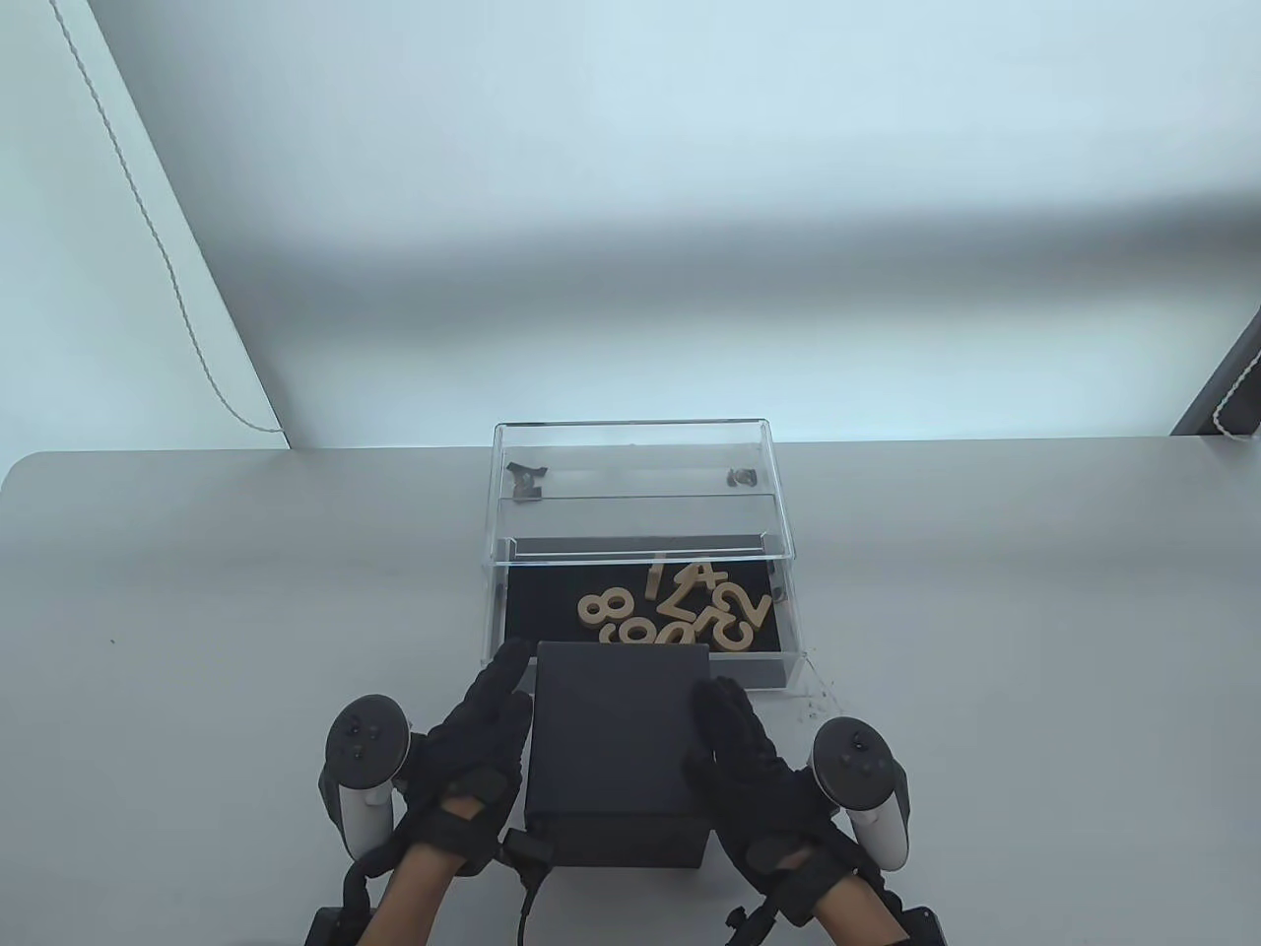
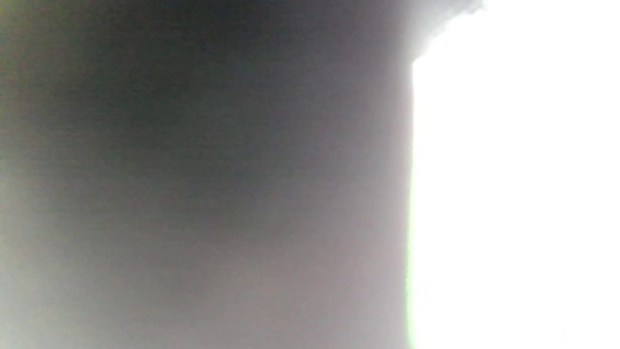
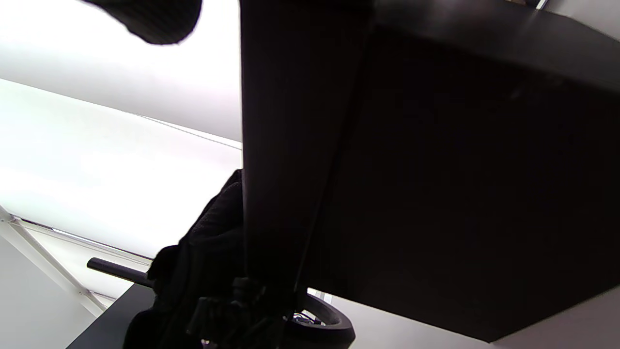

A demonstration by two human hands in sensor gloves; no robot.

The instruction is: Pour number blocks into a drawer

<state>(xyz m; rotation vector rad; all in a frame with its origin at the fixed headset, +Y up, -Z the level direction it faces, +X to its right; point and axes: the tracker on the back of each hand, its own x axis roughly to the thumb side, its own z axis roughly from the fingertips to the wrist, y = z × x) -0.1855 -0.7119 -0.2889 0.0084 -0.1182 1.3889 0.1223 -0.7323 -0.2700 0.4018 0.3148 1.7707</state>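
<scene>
1. Black and matte, the box [image 1: 618,749] is sitting between both hands at the near edge of the bench [image 1: 197,591], its far end tipped over the drawer [image 1: 645,616].
2. Flat palms are pressing its sides: the left hand [image 1: 473,769] is clamping the left wall and the right hand [image 1: 759,778] the right wall, fingers extended, not curled.
3. Wooden number blocks [image 1: 680,611] are lying in the black-lined drawer, pulled out of the clear acrylic case [image 1: 635,493].
4. Rigid walls are probably taking that squeeze without buckling, and the box is likely feeling light now.
5. Smooth sides may be slippery under gloves, so gripping low and mid-wall looks safest.
6. Acrylic is looking brittle; knocking it with the box is the risk.
7. Left wrist view is showing only blur.
</scene>
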